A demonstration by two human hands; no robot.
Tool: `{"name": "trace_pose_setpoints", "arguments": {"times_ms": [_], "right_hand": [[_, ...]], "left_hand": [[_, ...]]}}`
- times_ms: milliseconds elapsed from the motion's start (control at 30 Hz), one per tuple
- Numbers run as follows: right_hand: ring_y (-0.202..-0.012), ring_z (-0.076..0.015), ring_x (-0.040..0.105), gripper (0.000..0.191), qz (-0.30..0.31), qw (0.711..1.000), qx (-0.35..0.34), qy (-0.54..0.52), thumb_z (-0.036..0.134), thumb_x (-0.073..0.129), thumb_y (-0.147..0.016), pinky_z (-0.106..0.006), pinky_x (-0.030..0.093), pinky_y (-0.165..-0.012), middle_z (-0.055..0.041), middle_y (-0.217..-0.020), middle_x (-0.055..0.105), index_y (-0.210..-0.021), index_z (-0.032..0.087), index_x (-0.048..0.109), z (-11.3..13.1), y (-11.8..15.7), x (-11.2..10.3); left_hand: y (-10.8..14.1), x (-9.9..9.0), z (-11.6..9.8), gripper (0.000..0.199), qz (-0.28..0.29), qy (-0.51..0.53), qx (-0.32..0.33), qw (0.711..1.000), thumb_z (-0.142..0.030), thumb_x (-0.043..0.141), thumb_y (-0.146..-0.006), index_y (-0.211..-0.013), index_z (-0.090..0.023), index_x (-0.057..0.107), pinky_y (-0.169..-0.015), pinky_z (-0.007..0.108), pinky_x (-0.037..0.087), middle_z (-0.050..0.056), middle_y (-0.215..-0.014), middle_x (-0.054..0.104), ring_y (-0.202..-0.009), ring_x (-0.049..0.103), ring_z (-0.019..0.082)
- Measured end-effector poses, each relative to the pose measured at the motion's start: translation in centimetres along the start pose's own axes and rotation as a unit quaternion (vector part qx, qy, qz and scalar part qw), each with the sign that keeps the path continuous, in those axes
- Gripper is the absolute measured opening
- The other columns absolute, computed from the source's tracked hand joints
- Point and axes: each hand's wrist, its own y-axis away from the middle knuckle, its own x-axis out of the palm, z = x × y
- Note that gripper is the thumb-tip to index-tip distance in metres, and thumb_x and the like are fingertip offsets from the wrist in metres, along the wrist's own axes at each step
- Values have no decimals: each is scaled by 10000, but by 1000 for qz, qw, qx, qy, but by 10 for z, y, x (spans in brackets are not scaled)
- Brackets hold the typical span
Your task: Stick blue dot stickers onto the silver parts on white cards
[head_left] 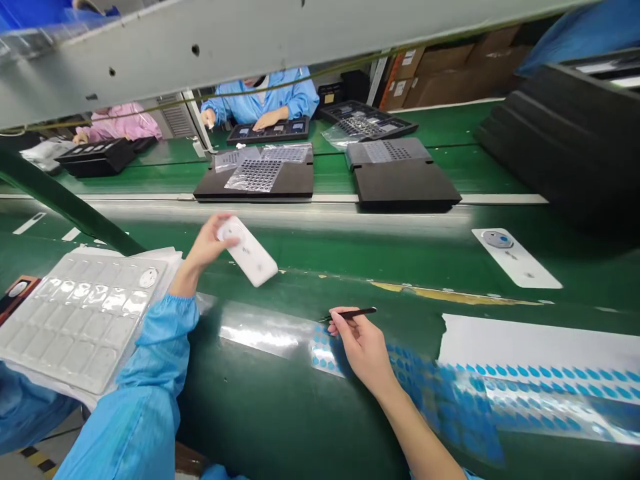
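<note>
The left hand (207,243), at the end of a blue sleeve, is closed around one end of a white oblong plastic part (247,251) and holds it tilted above the green conveyor belt (350,247), a little left of centre. The right hand (363,343), nearer and to the right, pinches dark tweezers (350,313) between thumb and fingertips; the tips point left, just above a clear strip of small blue round stickers (450,393) lying along the near edge of the bench. The two hands are apart, the left one farther away.

At the near left sits a clear blister tray (75,320) with rows of empty pockets; one white round piece rests in its far right pocket. To the right on the belt lies another white part (515,257) with a blue dot on its round end.

Across the belt, on a far green bench, black trays (405,183) and clear perforated sheets (257,175) are stacked. A person in a blue coat (270,100) sits opposite with hands on a tray, and a person in pink (120,121) sits at the far left.
</note>
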Motion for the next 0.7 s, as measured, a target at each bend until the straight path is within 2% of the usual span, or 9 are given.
{"name": "trace_pose_setpoints", "arguments": {"times_ms": [33,100,133,200,267,333,433,500,700], "right_hand": [[-712,-216,707,452,11,1000,1,11,615,579,-998,-346,601,-682,-84,-844,714,-1053,175,666,-1,-1,0],[-671,-210,692,467,29,999,1,40,633,552,-1005,-343,590,-653,-81,-814,711,-1034,179,658,-1,-2,1],[-659,-209,686,470,31,998,1,53,638,541,-1008,-344,587,-648,-80,-807,711,-1025,182,654,-1,-3,1],[-666,-210,687,469,29,997,3,73,639,527,-1015,-349,587,-666,-82,-810,714,-1015,186,648,-1,-4,1],[-676,-209,688,460,29,996,5,83,631,520,-1023,-345,585,-677,-77,-805,713,-1018,189,646,-2,-4,0],[-668,-200,678,444,32,996,9,87,617,522,-1028,-330,578,-660,-65,-795,708,-1026,192,651,-3,-3,-1],[-642,-182,657,416,33,996,17,83,591,536,-1033,-305,564,-622,-53,-797,706,-1025,196,665,-6,-1,-2],[-634,-173,652,402,30,996,23,78,575,549,-1032,-299,563,-620,-53,-802,710,-1020,195,676,-7,-1,-3],[-644,-182,664,377,-1,998,37,48,557,608,-1008,-310,565,-631,-40,-718,692,-969,192,693,3,2,-5]], "left_hand": [[22,12,-7,699,64,22,20,997,-310,850,-734,-1354,-188,552,-855,292,567,59,-1170,715,-1011,701,217],[67,36,-19,554,266,64,107,956,-331,793,-838,-1338,-201,595,-881,312,553,87,-1279,682,-1068,687,228],[88,48,-24,504,330,54,128,934,-319,739,-902,-1372,-226,583,-900,314,540,81,-1314,669,-1093,678,223],[124,67,-29,472,384,16,154,910,-301,656,-981,-1435,-252,540,-902,323,520,76,-1263,672,-1090,660,221],[147,80,-28,498,387,-31,166,907,-279,619,-1013,-1491,-260,482,-907,347,507,80,-1202,662,-1082,633,230],[160,87,-23,564,369,-86,186,907,-290,680,-984,-1502,-261,458,-958,409,488,103,-1252,627,-1144,584,268],[170,90,-16,794,335,-172,207,903,-361,862,-833,-1492,-224,440,-1025,520,437,159,-1405,537,-1260,492,352],[173,90,-13,872,324,-197,200,903,-398,913,-767,-1468,-188,439,-1008,530,436,177,-1401,523,-1251,485,366],[178,91,-10,602,325,-192,219,900,-385,834,-861,-1356,-215,537,-949,485,439,139,-1312,557,-1172,506,325]]}}
